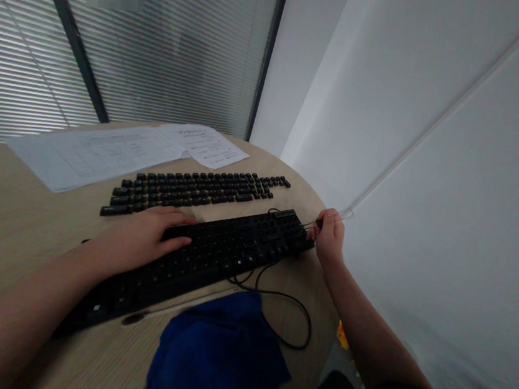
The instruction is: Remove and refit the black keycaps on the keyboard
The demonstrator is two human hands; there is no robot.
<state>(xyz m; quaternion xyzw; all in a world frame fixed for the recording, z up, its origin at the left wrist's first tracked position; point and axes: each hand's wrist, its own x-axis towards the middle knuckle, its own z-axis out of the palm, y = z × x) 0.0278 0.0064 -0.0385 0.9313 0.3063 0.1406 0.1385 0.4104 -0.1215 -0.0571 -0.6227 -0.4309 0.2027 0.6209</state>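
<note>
A black keyboard (230, 244) lies slantwise across the table. My left hand (152, 232) rests on its left half, fingers stretched toward the far edge and thumb apart over the key area. At the keyboard's right end, my right hand (331, 235) is closed on a small dark-handled keycap puller (319, 224). Its thin wires reach toward the keyboard's right end, and a pale wire loop sticks out behind the fingers. Beyond the keyboard, loose black keycaps (194, 188) lie in rows set out like a keyboard.
Printed paper sheets (119, 150) lie at the back of the round-edged wooden table (41, 219). A blue cloth (222, 353) sits in front, beside a looped black cable (292, 298). A white wall (419, 113) stands close on the right, and blinds (177, 54) hang behind.
</note>
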